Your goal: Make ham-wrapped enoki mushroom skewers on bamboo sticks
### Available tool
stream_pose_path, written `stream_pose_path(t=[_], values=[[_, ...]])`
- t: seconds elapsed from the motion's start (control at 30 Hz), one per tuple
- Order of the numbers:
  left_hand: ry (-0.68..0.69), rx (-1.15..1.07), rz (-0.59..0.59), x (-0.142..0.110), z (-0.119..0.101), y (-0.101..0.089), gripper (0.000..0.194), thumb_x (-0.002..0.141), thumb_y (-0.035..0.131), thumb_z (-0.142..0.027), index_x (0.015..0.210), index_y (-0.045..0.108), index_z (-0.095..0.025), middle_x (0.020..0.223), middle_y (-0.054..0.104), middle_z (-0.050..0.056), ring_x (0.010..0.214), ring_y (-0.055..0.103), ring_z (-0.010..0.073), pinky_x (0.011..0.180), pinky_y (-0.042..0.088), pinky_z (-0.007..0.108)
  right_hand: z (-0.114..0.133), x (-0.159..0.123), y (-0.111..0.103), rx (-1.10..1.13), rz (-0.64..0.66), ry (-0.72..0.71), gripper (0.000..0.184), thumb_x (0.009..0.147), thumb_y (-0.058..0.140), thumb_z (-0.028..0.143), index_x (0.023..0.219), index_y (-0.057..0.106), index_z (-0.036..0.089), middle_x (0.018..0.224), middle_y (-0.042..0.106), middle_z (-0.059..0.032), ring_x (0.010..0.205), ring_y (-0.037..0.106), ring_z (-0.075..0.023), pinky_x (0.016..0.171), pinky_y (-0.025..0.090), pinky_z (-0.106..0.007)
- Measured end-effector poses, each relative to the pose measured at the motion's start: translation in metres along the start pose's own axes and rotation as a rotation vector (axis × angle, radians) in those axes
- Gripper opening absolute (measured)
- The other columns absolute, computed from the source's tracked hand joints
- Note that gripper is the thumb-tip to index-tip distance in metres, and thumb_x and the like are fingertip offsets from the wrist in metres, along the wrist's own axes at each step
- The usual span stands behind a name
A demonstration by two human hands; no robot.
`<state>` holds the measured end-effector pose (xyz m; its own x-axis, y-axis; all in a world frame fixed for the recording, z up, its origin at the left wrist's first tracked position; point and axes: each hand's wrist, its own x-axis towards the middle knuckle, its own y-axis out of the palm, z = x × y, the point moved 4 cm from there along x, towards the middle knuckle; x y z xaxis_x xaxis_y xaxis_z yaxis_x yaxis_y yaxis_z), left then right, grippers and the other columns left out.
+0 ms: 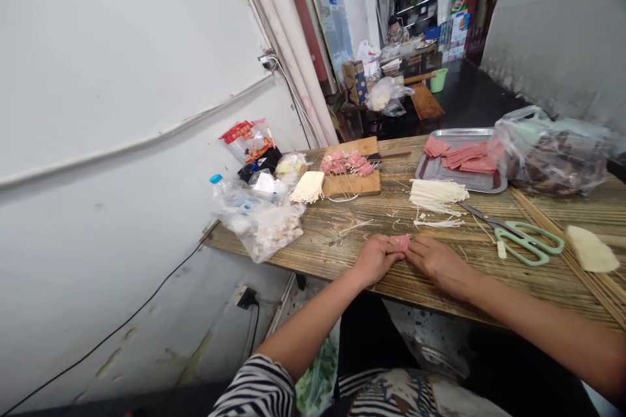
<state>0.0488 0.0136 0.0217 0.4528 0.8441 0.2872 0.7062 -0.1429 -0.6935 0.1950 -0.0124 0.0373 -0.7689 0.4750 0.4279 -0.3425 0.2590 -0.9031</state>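
Note:
Near the front edge of the wooden table [313, 244], both hands meet at a small pink meat slice [401, 243]. My left hand [375, 258] pinches its left end, and my right hand [437, 264] has its fingers closed on the right end. The slice looks rolled; what lies inside it is hidden by the fingers. Just beyond my right hand lies a bunch of white enoki mushrooms [437, 194]. Green-handled scissors [525, 241] rest to the right. A metal tray [460, 135] at the back holds a stack of pink meat slices [472, 158].
Finished-looking meat rolls on skewers [347, 163] lie on a wooden board [359, 184], beside more enoki [308, 187]. Plastic bags [268, 228] crowd the left end. A filled clear bag [552, 153], bamboo skewers [589, 280] and a pale piece [591, 249] are at right. A person [397, 30] sits far back.

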Motion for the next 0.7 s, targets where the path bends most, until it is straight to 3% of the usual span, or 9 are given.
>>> stream_pose_path(t=[0.23, 0.37, 0.47, 0.7], values=[[-0.147, -0.084, 0.083, 0.006, 0.005, -0.005, 0.011, 0.078, 0.074, -0.021, 0.088, 0.078, -0.021, 0.087, 0.076, 0.003, 0.081, 0.068, 0.0162, 0.079, 0.054, 0.028, -0.018, 0.020, 0.000, 0.257, 0.121, 0.097, 0.042, 0.097, 0.036, 0.027, 0.073, 0.069, 0.018, 0.070, 0.064, -0.0077, 0.063, 0.050, -0.0154, 0.061, 0.037, -0.028], [-0.052, 0.085, 0.081, 0.002, -0.007, -0.008, 0.014, 0.081, 0.072, -0.027, 0.092, 0.077, -0.022, 0.092, 0.074, 0.004, 0.087, 0.065, 0.0181, 0.084, 0.050, 0.033, -0.030, 0.024, 0.007, 0.419, 0.181, 0.161, 0.048, 0.096, 0.040, 0.039, 0.064, 0.068, 0.016, 0.065, 0.064, -0.0093, 0.062, 0.053, -0.0152, 0.061, 0.036, -0.027], [0.026, 0.285, 0.053, -0.004, -0.014, -0.008, 0.025, 0.078, 0.075, -0.033, 0.100, 0.075, -0.022, 0.095, 0.072, 0.006, 0.091, 0.061, 0.0220, 0.085, 0.046, 0.039, -0.037, 0.025, 0.010, 0.469, 0.267, 0.195, 0.040, 0.092, 0.047, 0.039, 0.069, 0.072, 0.018, 0.070, 0.066, -0.0089, 0.065, 0.057, -0.0159, 0.063, 0.038, -0.027], [0.203, 0.407, -0.087, -0.011, -0.014, -0.001, 0.020, 0.092, 0.059, -0.031, 0.103, 0.073, -0.024, 0.096, 0.072, 0.005, 0.086, 0.060, 0.0178, 0.076, 0.045, 0.032, -0.052, 0.029, 0.011, 0.557, 0.423, 0.350, 0.021, 0.078, 0.062, 0.033, 0.075, 0.077, 0.018, 0.075, 0.069, -0.0061, 0.068, 0.059, -0.0152, 0.062, 0.037, -0.024]])
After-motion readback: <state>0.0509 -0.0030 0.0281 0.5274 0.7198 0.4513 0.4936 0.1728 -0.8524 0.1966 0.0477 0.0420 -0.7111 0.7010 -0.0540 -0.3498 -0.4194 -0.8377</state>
